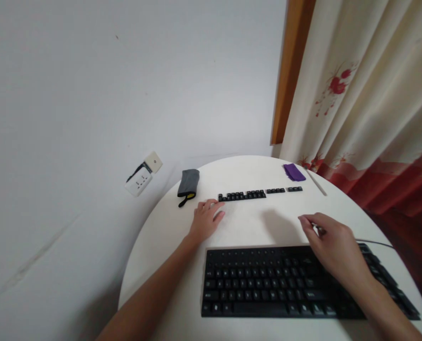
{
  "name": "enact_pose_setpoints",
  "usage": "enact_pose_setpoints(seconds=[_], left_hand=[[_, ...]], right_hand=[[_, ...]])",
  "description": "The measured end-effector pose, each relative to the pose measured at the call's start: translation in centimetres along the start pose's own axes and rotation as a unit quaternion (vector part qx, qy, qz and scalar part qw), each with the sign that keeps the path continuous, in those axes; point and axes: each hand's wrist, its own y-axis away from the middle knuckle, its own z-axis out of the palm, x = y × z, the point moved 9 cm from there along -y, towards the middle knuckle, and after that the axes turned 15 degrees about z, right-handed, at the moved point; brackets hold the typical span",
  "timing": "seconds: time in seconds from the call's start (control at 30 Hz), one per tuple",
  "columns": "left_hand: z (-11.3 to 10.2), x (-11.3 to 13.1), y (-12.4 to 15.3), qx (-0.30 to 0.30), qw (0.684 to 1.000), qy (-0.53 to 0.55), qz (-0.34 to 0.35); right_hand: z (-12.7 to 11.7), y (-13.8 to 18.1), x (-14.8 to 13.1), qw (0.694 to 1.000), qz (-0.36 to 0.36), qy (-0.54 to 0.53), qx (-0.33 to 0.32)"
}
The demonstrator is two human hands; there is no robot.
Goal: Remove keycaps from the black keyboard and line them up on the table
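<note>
Loose black keycaps stand in rows across the table's far half. My left hand rests on the table with fingers spread, its fingertips at the left end of those rows. My right hand hovers over the black keyboard, thumb and fingers pinched together. Whatever lies in that pinch, if anything, is hidden by the fingers. The keyboard lies along the near side, and its upper rows look bare of caps. My right hand and forearm cover part of its right half.
On the round white table, a folded grey cloth lies far left. A folded purple cloth and a thin pale stick lie far right. A cable leads off right. Wall and curtain border the table.
</note>
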Motion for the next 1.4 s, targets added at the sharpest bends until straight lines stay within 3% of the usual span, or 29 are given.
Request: enact_pose_setpoints(seconds=[0.13,0.3,0.47,0.57,0.67,0.73,0.83,1.0,1.4], left_hand=[[-0.2,-0.5,0.0,0.038,0.997,0.066,-0.002],[-0.1,-3.5,0.7,0.125,0.973,0.173,-0.091],[0.8,-4.4,0.8,0.129,0.968,0.190,-0.100],[1.2,-4.4,0.7,0.125,0.967,0.202,-0.096],[1.2,-4.4,0.7,0.125,0.966,0.207,-0.096],[1.1,-4.4,0.7,0.126,0.965,0.207,-0.095],[0.8,-4.2,0.8,0.128,0.965,0.207,-0.092],[0.8,-4.2,0.8,0.128,0.966,0.206,-0.088],[1.0,-4.3,0.8,0.131,0.967,0.201,-0.086]], right_hand=[[0.5,-0.2,0.2,1.000,0.000,0.009,-0.007],[1.5,-0.4,1.0,0.999,0.022,0.025,-0.016],[2.5,-1.1,2.4,0.997,0.064,0.030,-0.040],[4.4,-3.0,2.9,0.989,0.104,-0.004,-0.103],[7.8,-5.4,3.1,0.962,0.171,-0.067,-0.204],[10.7,-6.3,3.8,0.914,0.268,-0.125,-0.279],[13.4,-7.2,3.7,0.877,0.326,-0.162,-0.315],[14.7,-7.7,3.0,0.873,0.332,-0.170,-0.315],[15.2,-7.5,2.3,0.873,0.313,-0.184,-0.326]])
